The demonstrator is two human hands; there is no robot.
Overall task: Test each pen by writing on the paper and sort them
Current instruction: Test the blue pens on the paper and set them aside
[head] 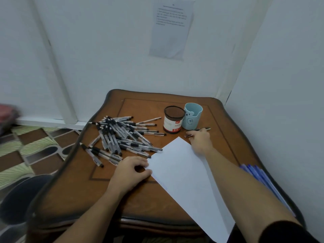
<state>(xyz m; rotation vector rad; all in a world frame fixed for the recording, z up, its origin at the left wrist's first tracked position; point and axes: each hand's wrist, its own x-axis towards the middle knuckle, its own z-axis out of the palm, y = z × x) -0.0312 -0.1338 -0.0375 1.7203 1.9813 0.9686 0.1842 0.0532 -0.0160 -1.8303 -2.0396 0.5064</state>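
Note:
A heap of several clear pens with black grips (121, 137) lies on the left part of the wooden table (140, 195). A white sheet of paper (185, 176) lies slanted in the middle. My left hand (130, 171) rests on the paper's left edge with curled fingers. My right hand (200, 140) reaches past the paper's far corner and grips a dark pen (204, 129) that lies low over the table in front of the cups. Behind it stand a white-and-red cup with a dark rim (173, 121) and a light blue cup with a bear face (192, 116).
A stack of blue items (259, 176) lies at the table's right edge beside the white wall. A printed sheet (171, 28) hangs on the wall behind. Patterned floor and a dark stool (22, 195) are to the left.

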